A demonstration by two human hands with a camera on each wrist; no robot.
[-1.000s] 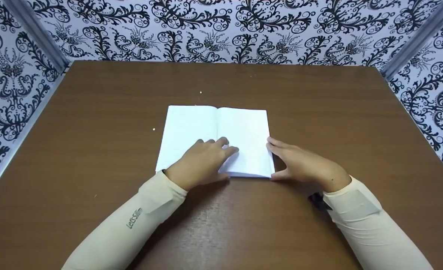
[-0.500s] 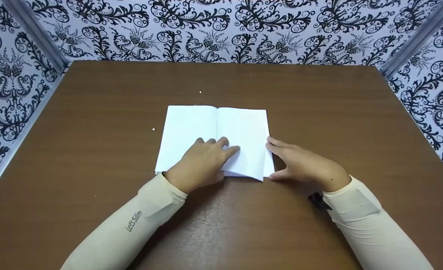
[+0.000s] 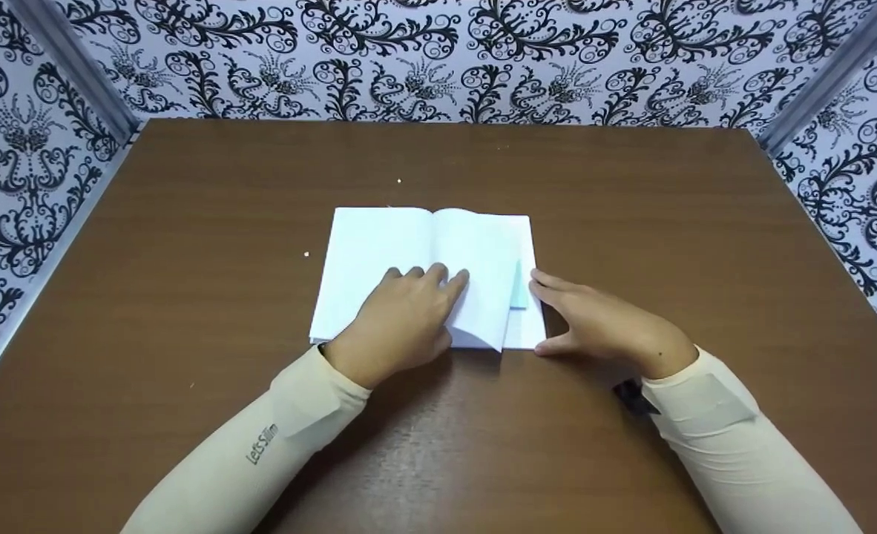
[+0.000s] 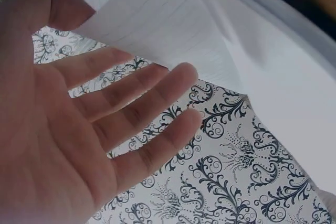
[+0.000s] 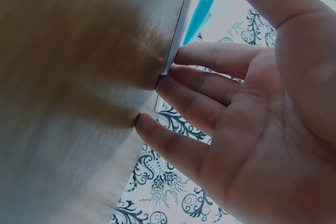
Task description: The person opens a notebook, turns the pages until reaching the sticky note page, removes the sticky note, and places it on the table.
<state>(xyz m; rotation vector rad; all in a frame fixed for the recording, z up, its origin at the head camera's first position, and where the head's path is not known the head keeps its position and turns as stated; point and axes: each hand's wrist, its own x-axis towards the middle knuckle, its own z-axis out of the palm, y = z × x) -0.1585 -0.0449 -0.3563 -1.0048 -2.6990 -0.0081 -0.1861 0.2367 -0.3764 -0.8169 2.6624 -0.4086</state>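
An open notebook (image 3: 379,252) with white pages lies on the table. A page on its right side is lifted and bowed, its lower corner standing off the sheets beneath. Past its edge shows a light blue paper slip (image 3: 519,295), also seen as blue paper (image 5: 203,11) in the right wrist view. My left hand (image 3: 400,317) is over the lower middle of the notebook. In the left wrist view its fingers are extended by a lined page (image 4: 152,19), thumb at the page's edge. My right hand (image 3: 608,324) touches the notebook's right edge with extended fingertips, thumb by the lower corner.
The brown wooden table (image 3: 223,178) extends around the notebook. Small white specks lie on it beyond and left of the notebook. White walls (image 3: 424,67) with black scrollwork stand at the back and both sides.
The right page has lifted and curled leftward, uncovering the light blue slip and the sheet below. My left index finger has shifted slightly. My right hand has stayed at the edge.
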